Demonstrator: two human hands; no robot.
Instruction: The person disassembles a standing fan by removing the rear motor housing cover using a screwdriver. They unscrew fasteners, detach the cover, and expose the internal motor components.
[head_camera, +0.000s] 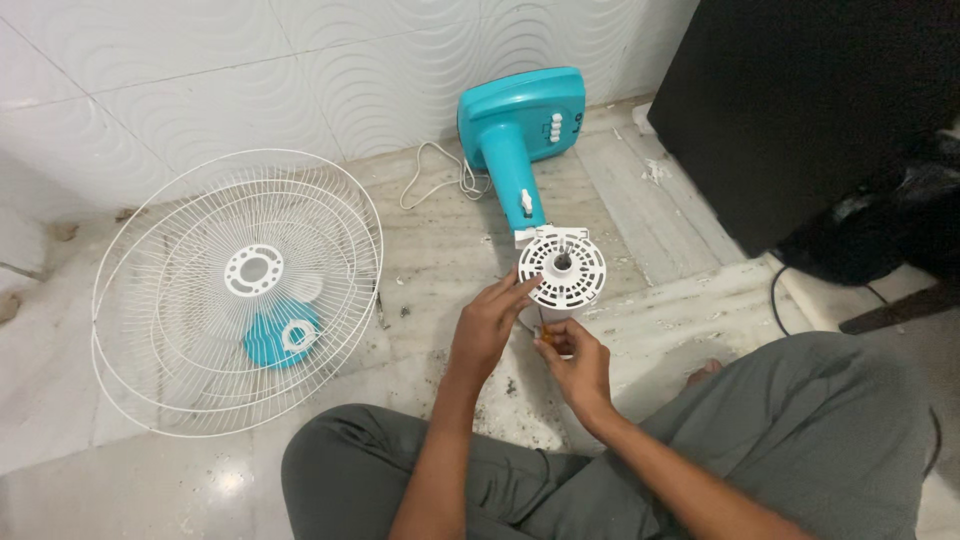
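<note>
A turquoise table fan lies on its back on the marble floor, its base (530, 115) toward the wall and its white motor housing (562, 268) facing up at me. My left hand (487, 328) reaches to the housing's lower left rim, fingertips touching it. My right hand (572, 358) sits just below the housing, closed around a small tool with an orange-and-black handle (546, 339); its tip is hidden behind the housing.
Two white wire fan guards (235, 290) lie stacked on the floor at left, with a turquoise part (272, 340) showing under them. A white power cord (440, 175) curls by the wall. A black cabinet (820, 110) stands at right. My crossed legs fill the bottom.
</note>
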